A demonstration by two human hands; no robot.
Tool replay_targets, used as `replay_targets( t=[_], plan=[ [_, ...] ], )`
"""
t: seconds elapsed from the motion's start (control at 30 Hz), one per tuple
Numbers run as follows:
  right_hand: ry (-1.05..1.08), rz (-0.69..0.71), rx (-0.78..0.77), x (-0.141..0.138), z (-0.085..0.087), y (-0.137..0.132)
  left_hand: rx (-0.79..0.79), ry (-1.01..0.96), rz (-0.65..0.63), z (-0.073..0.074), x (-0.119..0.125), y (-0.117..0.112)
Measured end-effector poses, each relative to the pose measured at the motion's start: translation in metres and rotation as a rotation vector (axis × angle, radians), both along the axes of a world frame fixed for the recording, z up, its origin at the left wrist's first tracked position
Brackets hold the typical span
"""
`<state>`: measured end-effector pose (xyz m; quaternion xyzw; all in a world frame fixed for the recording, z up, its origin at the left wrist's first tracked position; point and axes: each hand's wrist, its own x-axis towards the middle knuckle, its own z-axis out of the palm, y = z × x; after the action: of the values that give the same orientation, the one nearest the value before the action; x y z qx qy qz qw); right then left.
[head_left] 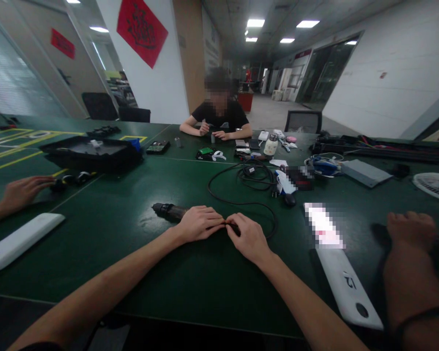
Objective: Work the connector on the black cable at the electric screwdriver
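Observation:
A dark, cylindrical power tool point(169, 212) with a narrow tip lies on the green table, pointing left. My left hand point(201, 224) is closed over its rear body, fingers pointing right. Close beside it, my right hand point(249, 237) pinches at the tool's back end, where a black cable point(272, 214) seems to begin; the exact grip is partly hidden by the fingers. The fingertips of both hands nearly meet. From there the cable loops to the right and back toward a coil farther up the table.
White panels lie left point(25, 240) and right point(346, 282), the right one under a bright blurred screen point(324, 226). A black mouse point(289, 200) sits near the coil. Other people's hands are at left point(24, 192) and right point(411, 229). Opposite, a person point(219, 114) handles small parts. A black tray point(91, 152) stands back left.

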<state>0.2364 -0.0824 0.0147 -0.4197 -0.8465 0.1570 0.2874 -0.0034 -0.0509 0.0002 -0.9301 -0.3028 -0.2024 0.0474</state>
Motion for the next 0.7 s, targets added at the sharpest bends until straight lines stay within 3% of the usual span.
replay_targets(
  t=[0.1,0.23,0.5,0.6,0.7],
  plan=[
    [-0.001,-0.019,0.080,-0.002,0.006,-0.003,0.022,-0.015,0.003,0.000,-0.016,0.010],
    [0.072,-0.029,0.156,0.001,0.011,-0.002,0.057,-0.047,0.094,0.005,-0.058,0.031],
    [0.193,-0.041,0.108,0.006,0.004,0.004,0.124,-0.117,0.481,0.006,-0.149,0.059],
    [0.183,-0.033,0.080,0.005,0.005,0.003,0.126,-0.136,0.645,0.002,-0.165,0.060],
    [0.166,-0.023,0.055,0.004,0.007,0.001,0.096,-0.108,0.727,-0.001,-0.168,0.060]
  ],
)
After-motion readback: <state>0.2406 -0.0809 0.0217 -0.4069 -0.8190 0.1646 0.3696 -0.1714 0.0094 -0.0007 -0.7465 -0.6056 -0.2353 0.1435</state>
